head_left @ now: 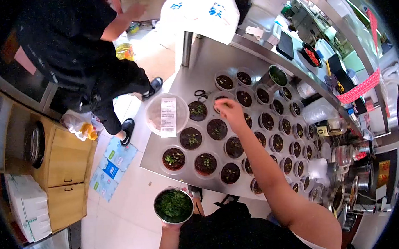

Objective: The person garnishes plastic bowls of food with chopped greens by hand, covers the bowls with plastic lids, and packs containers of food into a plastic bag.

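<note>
My left hand point(172, 225) is wrapped from below round a metal bowl point(160, 216) filled with chopped green herbs point(173, 205). Over a tub near the scissors, my right hand point(229, 110) is closed in a pinch, with what looks like a little of the chopped herbs at its fingertips. Several round clear tubs of dark sauce stand in rows on the steel table. Green bits lie on the sauce in the nearer-left tubs, such as this tub point(173, 158); pale bits show in others, such as this tub point(225, 82).
A labelled lidded tub point(154, 115) sits at the table's left edge. Black-handled scissors point(201, 94) and a metal container point(277, 76) are on the steel table point(205, 56). Another person point(74, 54) stands at left, by a wooden cabinet point(67, 163). A shelf point(314, 80) overhangs the right side.
</note>
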A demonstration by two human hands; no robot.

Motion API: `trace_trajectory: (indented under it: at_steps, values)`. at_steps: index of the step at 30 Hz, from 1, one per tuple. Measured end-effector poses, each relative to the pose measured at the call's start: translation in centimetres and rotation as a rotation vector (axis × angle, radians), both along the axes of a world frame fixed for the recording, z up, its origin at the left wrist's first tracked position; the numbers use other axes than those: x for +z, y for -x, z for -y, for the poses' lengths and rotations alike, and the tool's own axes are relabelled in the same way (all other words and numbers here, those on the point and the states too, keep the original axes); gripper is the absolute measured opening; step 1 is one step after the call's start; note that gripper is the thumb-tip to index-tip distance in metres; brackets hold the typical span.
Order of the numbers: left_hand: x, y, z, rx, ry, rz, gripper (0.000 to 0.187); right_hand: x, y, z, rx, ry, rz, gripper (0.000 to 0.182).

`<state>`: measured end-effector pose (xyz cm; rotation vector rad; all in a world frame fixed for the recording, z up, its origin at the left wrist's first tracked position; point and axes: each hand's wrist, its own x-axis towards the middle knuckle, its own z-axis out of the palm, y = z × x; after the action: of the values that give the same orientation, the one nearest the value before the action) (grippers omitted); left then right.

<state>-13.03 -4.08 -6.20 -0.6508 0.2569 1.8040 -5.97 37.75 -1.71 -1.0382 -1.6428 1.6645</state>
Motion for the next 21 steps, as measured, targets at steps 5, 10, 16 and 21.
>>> trace_trajectory:
  at_steps: [5, 10, 16, 21]
  values:
    - [1.4, -0.1, -2.0, -0.069, -0.110, 0.014, 0.054, -1.6, -4.7, 1.6, -0.008, -0.124, 0.346, 0.018]
    - [1.2, -0.5, -3.9, -0.164, -0.136, -0.068, 0.056, 1.8, -6.4, 1.4, -0.181, 0.244, -0.081, 0.016]
    - [1.3, -2.1, -5.6, -0.174, -0.073, -0.160, 0.055, 7.6, -6.3, 12.7, 0.369, -0.337, 0.038, 0.017]
    - [1.9, -2.7, -4.8, -0.161, -0.136, 0.001, 0.058, 2.1, -5.0, 15.6, 0.469, -0.479, 0.306, 0.021]
